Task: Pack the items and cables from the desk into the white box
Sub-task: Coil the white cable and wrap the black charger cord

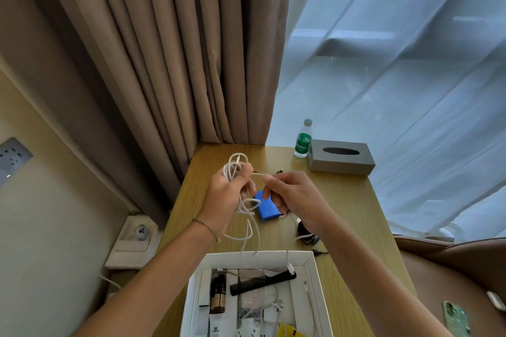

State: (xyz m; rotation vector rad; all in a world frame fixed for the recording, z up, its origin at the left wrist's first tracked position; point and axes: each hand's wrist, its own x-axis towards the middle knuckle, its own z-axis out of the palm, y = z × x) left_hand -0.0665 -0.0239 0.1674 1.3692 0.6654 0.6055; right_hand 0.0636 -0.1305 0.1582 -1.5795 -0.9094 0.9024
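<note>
A white cable (247, 223) is held above the wooden desk (353, 213). My left hand (227, 197) grips several of its loops, and my right hand (291, 193) pinches a strand close beside it. Loose loops hang down, with a white plug end (290, 269) dangling into the white box (315, 282) at the desk's near edge. The box holds a black comb (262, 281), a brown bottle (217, 294), other white cables and small packets. A blue power bank (267, 206) lies on the desk under my hands. A black cable (306, 235) lies to its right, partly hidden by my right wrist.
A green-labelled water bottle (303, 139) and a grey tissue box (341, 157) stand at the desk's far right. Brown curtains hang behind the desk; a sheer curtain covers the window. A brown chair (451, 268) with a green phone (456, 319) is on the right. A wall socket panel (12, 159) is left.
</note>
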